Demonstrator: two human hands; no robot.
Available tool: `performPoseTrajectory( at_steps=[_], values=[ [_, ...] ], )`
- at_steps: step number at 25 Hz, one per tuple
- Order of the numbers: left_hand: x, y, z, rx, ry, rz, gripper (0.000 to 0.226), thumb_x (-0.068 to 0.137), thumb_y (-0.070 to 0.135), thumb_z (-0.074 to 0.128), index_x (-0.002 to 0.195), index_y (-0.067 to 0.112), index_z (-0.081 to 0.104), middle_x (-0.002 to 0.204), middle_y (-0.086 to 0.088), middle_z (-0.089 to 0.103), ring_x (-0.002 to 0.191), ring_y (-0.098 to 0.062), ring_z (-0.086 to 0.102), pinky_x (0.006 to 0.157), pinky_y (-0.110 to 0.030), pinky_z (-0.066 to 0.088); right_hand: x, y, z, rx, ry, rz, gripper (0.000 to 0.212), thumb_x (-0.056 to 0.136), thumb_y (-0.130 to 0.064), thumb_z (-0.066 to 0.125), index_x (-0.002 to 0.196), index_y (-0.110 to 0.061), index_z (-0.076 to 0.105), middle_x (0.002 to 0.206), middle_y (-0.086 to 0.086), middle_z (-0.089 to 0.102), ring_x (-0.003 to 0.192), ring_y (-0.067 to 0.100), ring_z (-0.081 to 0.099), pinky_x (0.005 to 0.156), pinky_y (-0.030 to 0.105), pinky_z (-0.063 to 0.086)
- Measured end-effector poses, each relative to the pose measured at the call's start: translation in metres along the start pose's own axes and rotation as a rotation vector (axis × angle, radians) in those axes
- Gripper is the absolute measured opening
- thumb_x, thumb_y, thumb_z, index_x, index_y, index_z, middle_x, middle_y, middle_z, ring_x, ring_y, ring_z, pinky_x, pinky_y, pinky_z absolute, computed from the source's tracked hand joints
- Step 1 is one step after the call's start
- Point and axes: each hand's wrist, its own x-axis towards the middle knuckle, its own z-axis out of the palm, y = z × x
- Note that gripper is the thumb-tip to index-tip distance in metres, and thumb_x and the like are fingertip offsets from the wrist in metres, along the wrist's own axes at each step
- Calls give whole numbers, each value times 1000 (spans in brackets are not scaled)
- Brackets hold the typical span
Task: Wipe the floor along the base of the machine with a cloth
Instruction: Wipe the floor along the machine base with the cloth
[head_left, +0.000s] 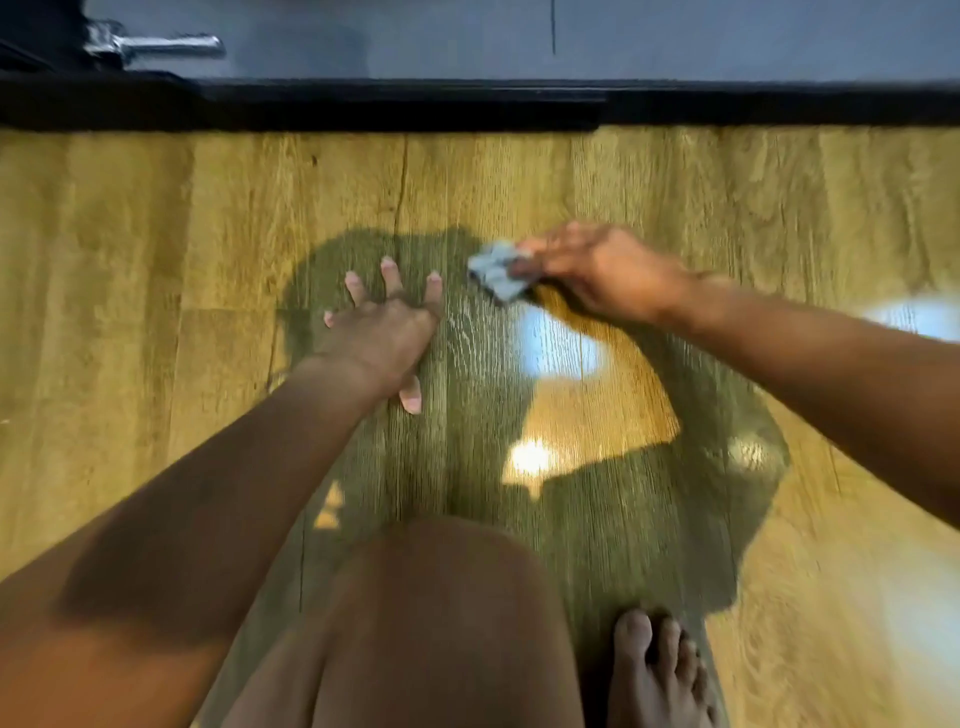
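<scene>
My right hand (597, 273) grips a small crumpled grey cloth (496, 270) on the wooden floor (156, 260), a short way in front of the machine's black base (467, 104). The cloth sticks out to the left of my fingers. My left hand (384, 322) lies flat on the floor with fingers spread, left of the cloth and apart from it. The whole frame is blurred by motion.
The grey machine body (675, 36) runs across the top, with a chrome handle (161, 45) at the upper left. My bare knee (431, 597) and a bare foot (660, 675) are at the bottom. Bright light reflections and my shadow lie on the floor.
</scene>
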Motion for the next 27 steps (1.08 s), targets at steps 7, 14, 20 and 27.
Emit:
performPoseTrajectory(
  at_steps=[7, 14, 20, 27],
  values=[
    [1, 0, -3, 6, -2, -7, 135, 62, 29, 85, 147, 24, -19, 150, -27, -21, 136, -56, -4, 104, -65, 26, 23, 16, 10, 105, 281, 435, 33, 96, -12, 53, 127, -23, 57, 140, 9, 49, 128, 23, 47, 113, 33, 29],
    [3, 0, -2, -1, -6, -19, 137, 59, 29, 86, 148, 26, -18, 151, -23, -21, 136, -55, -4, 106, -66, 22, -8, 18, 4, 17, 222, 370, 34, 96, -14, 52, 129, -22, 56, 136, 9, 53, 121, 27, 53, 105, 33, 36],
    [9, -2, 0, 50, -2, -37, 140, 57, 31, 88, 148, 26, -18, 152, -23, -22, 137, -54, -3, 107, -62, 22, -103, -100, 47, 109, 40, 39, 52, 84, 0, 58, 131, -21, 56, 139, 0, 51, 130, 22, 44, 106, 38, 39],
    [13, -3, -1, 70, 6, -42, 138, 56, 38, 88, 149, 23, -13, 155, -22, -11, 139, -49, 5, 107, -55, 26, -85, -83, 35, 181, 143, 370, 44, 87, -7, 65, 127, -24, 59, 135, 3, 55, 124, 22, 50, 103, 34, 41]
  ],
)
